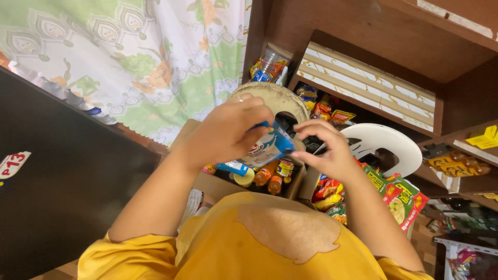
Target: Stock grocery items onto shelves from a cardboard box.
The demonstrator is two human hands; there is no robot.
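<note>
My left hand [228,129] grips a small blue and white carton [268,146] in front of my chest. My right hand [327,148] is at the carton's right end, fingers pinched at its top corner. Below both hands sits an open cardboard box [215,185] holding small orange bottles [270,176] and other packets. My yellow shirt fills the bottom of the view.
A white plastic chair [386,142] stands to the right, with green and red snack packets [402,199] beside it. A round woven hat [275,98] lies beyond the hands. Wooden shelves [461,103] with goods rise at right; a floral curtain [140,57] hangs at left above a dark surface [62,176].
</note>
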